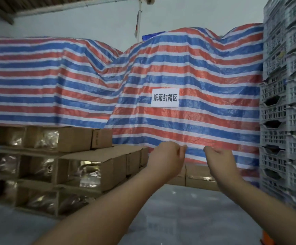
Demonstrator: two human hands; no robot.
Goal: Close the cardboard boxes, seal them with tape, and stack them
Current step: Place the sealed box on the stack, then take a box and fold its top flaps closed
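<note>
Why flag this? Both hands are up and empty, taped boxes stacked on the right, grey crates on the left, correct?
Sides are swapped. The head view shows the stacked cardboard boxes on the left and the grey crates on the right. Left hand and right hand are raised and empty.

Cardboard, woven plastic and polished floor

The stacked boxes (83,167) are matt brown cardboard, their sides banded with glossy, crinkled clear tape (90,172). The striped tarpaulin (205,71) is woven plastic, creased and faintly shiny; its label (165,97) is matt white paper. The crates (285,103) are grey moulded plastic. The floor (179,209) looks smooth and reflective.
</note>
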